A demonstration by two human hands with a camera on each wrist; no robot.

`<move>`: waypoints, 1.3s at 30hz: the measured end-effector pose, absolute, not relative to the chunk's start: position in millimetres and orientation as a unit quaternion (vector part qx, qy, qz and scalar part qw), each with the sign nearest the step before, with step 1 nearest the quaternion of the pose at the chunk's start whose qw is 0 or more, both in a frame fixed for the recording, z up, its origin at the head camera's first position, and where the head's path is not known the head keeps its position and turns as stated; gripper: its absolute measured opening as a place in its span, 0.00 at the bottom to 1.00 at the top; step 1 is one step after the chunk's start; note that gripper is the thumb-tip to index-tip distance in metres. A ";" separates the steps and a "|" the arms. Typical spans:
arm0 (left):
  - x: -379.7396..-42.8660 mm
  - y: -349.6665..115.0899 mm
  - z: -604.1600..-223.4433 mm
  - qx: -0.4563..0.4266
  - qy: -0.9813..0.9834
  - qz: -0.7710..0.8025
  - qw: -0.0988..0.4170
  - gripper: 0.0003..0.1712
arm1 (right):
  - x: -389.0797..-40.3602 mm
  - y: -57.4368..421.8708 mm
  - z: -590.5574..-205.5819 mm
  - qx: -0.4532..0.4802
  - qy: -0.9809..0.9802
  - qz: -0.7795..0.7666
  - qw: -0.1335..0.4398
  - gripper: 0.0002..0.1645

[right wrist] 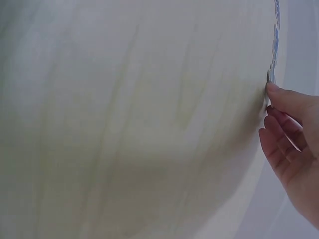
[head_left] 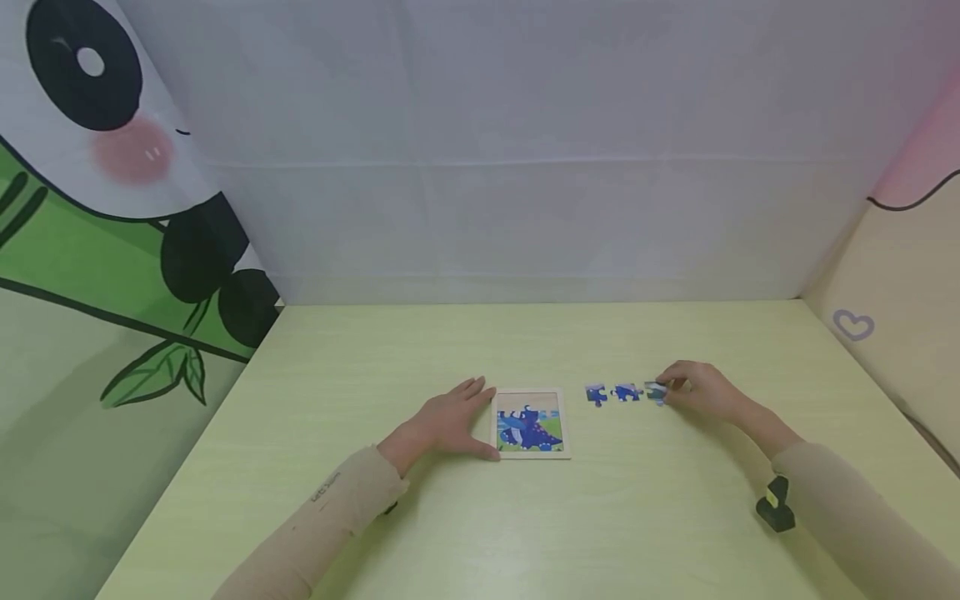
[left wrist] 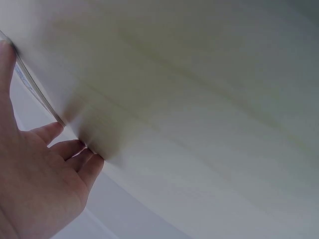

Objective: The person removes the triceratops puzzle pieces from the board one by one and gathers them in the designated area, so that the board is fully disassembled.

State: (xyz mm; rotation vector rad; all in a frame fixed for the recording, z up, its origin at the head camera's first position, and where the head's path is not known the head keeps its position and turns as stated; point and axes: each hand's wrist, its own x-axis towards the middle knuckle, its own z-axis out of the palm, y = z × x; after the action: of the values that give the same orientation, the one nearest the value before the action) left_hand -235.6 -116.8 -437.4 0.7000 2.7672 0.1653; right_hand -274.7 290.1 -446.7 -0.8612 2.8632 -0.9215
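A square wooden puzzle frame (head_left: 566, 429) lies on the table, with a blue dinosaur picture (head_left: 531, 429) across its lower part and a bare strip along the top. My left hand (head_left: 455, 419) is spread beside it, thumb and fingertips touching its left edge. To the right, three loose jigsaw pieces form a row: a left piece (head_left: 596, 394), a middle piece (head_left: 625, 392) and a right piece (head_left: 654, 389). Thumb and index finger of my right hand (head_left: 701, 390) pinch the right piece at its outer side. In the right wrist view, my right hand (right wrist: 294, 134) has its other fingers loosely bent.
The pale wooden table (head_left: 600, 525) meets a white cloth wall (head_left: 525, 208) at the back. Printed panels rise at both sides, the left one with a cartoon eye (head_left: 82, 67). A small black device (head_left: 776, 507) is at the right sleeve.
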 end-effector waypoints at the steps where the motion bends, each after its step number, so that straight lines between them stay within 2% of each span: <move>1: -235.5 -116.7 -437.2 0.243 0.958 0.056 0.141 0.61 | -274.7 289.9 -446.4 -0.275 0.915 -0.295 0.008 0.13; 28: -237.2 -113.8 -439.0 0.241 0.959 0.051 0.139 0.61 | -280.6 292.7 -455.5 -0.267 0.917 -0.295 0.016 0.15; 39: -238.3 -112.8 -440.1 0.242 0.959 0.053 0.136 0.61 | -288.2 274.2 -441.1 -0.274 0.916 -0.291 0.015 0.16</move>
State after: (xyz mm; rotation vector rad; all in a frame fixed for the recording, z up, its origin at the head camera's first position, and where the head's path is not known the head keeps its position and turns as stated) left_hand -238.3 -112.8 -440.1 0.6999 2.7770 0.1526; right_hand -288.2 274.2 -441.1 -0.8516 2.8518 -0.9069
